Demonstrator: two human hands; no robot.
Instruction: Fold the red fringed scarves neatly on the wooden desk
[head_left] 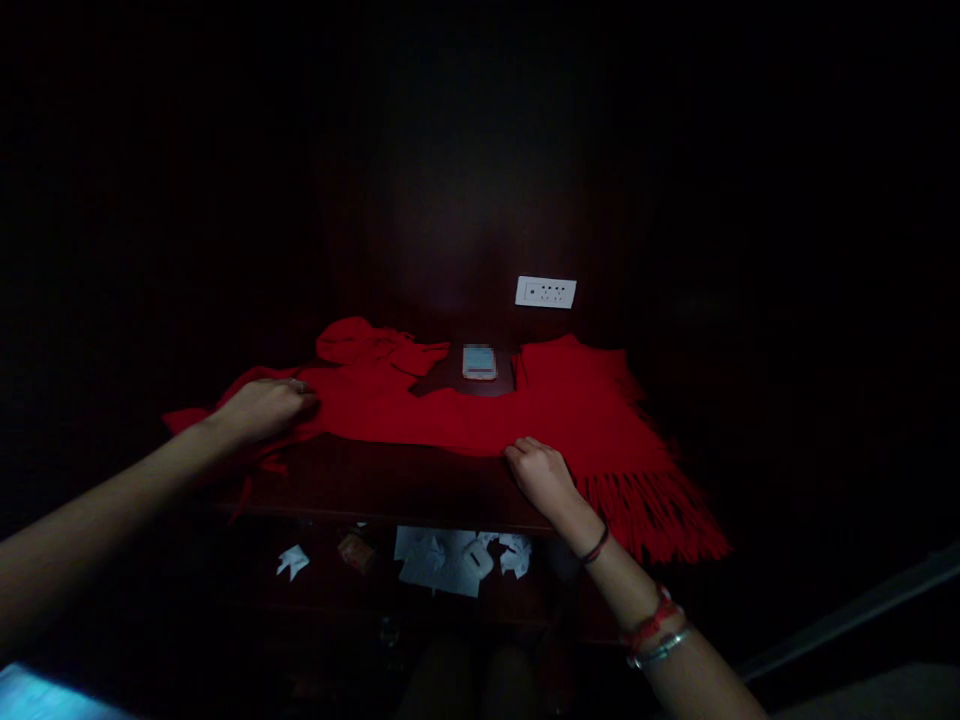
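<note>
A long red scarf [442, 415] with a fringe lies spread sideways across a dark wooden shelf. My left hand [274, 405] rests on its bunched left part, with the fingers curled into the cloth. Lower and to the right, my right hand [538, 468] pinches the scarf's near edge, just left of the fringe [652, 510] that hangs over the shelf's front. The scarf is crumpled at the back left and lies flatter on the right. A small phone-like device [479, 362] with a lit face sits behind the scarf's middle.
A white wall socket [546, 292] is on the dark back panel. Below the shelf, an open compartment holds a crumpled white paper [292, 562], a small brown packet [356, 552] and pale sheets [439, 575]. Much of the surroundings is too dark to make out.
</note>
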